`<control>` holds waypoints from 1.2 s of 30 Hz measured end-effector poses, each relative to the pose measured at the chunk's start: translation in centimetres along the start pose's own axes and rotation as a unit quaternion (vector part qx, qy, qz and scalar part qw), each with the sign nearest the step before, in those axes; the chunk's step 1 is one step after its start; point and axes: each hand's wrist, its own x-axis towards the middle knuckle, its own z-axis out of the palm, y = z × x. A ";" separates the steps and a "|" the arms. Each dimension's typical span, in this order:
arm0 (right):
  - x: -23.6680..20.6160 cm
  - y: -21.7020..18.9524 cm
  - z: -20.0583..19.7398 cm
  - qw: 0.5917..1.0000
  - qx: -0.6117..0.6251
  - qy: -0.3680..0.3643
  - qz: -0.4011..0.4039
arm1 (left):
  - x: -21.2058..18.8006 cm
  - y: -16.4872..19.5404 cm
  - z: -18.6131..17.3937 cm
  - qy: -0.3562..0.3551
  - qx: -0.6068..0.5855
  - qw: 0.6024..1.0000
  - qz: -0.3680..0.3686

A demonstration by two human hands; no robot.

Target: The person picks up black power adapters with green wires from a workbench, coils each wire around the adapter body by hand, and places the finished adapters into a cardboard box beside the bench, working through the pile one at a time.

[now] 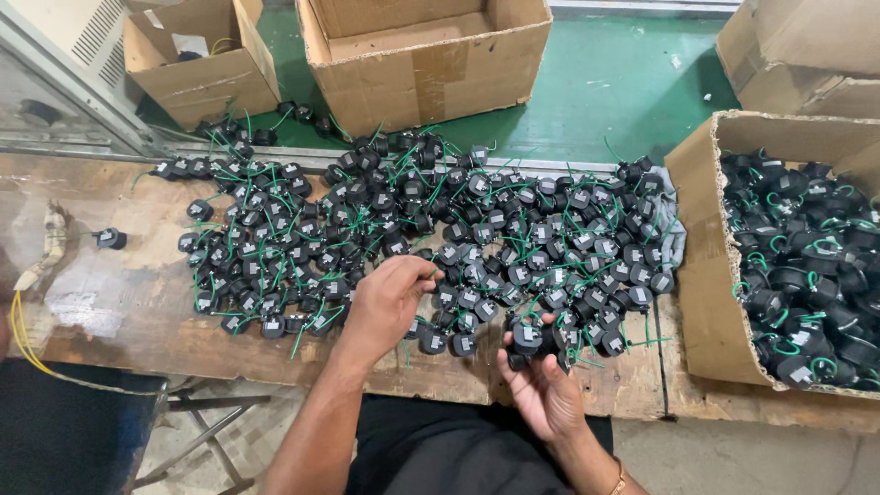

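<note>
A big heap of small black round parts with green wires (412, 238) covers the worn wooden bench (128, 302). My left hand (385, 302) reaches into the near edge of the heap, its fingers curled around one part and its green wire. My right hand (541, 380) is palm up near the bench's front edge and holds a bunch of the same black parts (536, 339).
A cardboard box (706, 275) at the right is full of the same parts. Open cardboard boxes (422, 64) stand beyond on the green floor, with another (197, 64) at the far left. One stray part (110, 238) lies alone at the left. Yellow cable (18, 330) hangs off the left edge.
</note>
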 end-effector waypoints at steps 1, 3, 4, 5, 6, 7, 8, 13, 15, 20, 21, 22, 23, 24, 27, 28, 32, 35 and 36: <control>0.1 0.1 0.3 1.000 -0.001 0.001 0.002 | -0.3 0.5 0.0 0.004 -0.039 0.999 0.018; 0.2 0.2 0.8 1.000 -0.005 0.002 0.005 | -1.2 1.7 0.7 0.004 -0.124 0.992 0.032; 0.1 0.3 1.0 1.000 -0.018 -0.004 0.008 | -1.8 2.6 1.6 0.000 -0.169 0.985 0.027; 0.0 0.4 1.1 0.999 -0.031 -0.009 0.011 | -2.2 3.2 2.4 -0.003 -0.214 0.977 0.022; -0.1 0.4 1.1 0.999 -0.044 -0.015 0.015 | -2.3 3.7 3.2 -0.020 -0.190 0.981 0.040; -0.2 0.5 1.0 0.998 -0.050 -0.019 0.016 | -2.4 4.1 4.0 -0.038 -0.165 0.984 0.058; -0.4 0.7 0.8 0.998 -0.055 -0.023 0.018 | -2.5 4.4 4.7 -0.055 -0.141 0.986 0.076; -0.8 0.7 -0.5 0.996 -0.079 0.027 0.038 | -2.3 4.8 6.5 -0.027 -0.124 0.984 0.127; -0.8 0.5 -0.8 0.997 -0.068 0.026 0.038 | -2.6 4.8 6.4 -0.017 -0.096 0.982 0.159; -0.9 0.5 -0.5 0.997 -0.072 -0.038 0.006 | -3.5 4.4 5.5 -0.026 -0.133 0.971 0.195; -1.0 0.6 -0.3 0.996 -0.076 -0.045 0.004 | -3.6 4.2 5.3 -0.032 -0.145 0.970 0.194; -1.0 0.5 -0.1 0.996 -0.081 -0.036 -0.006 | -3.6 4.0 5.2 -0.037 -0.157 0.968 0.192; -1.1 0.5 0.1 0.996 -0.086 -0.027 -0.015 | -3.6 3.9 5.1 -0.042 -0.168 0.966 0.189; -1.1 0.5 0.2 0.995 -0.091 -0.020 -0.022 | -3.7 3.8 5.2 -0.040 -0.171 0.969 0.174; -1.1 0.5 0.7 0.993 -0.112 -0.031 -0.032 | -3.8 3.7 5.7 -0.031 -0.193 0.974 0.113; -1.1 0.5 0.8 0.989 -0.139 -0.035 -0.045 | -3.9 3.8 6.0 -0.028 -0.210 0.974 0.079; -1.1 0.4 1.2 0.973 -0.212 -0.046 -0.084 | -4.5 4.3 6.8 -0.008 -0.230 0.973 -0.011; -1.2 0.3 1.3 0.968 -0.230 -0.048 -0.094 | -4.9 4.6 6.8 -0.012 -0.209 0.978 -0.024; -1.3 0.1 1.4 0.966 -0.234 -0.050 -0.096 | -4.9 4.6 6.7 -0.023 -0.205 0.978 -0.027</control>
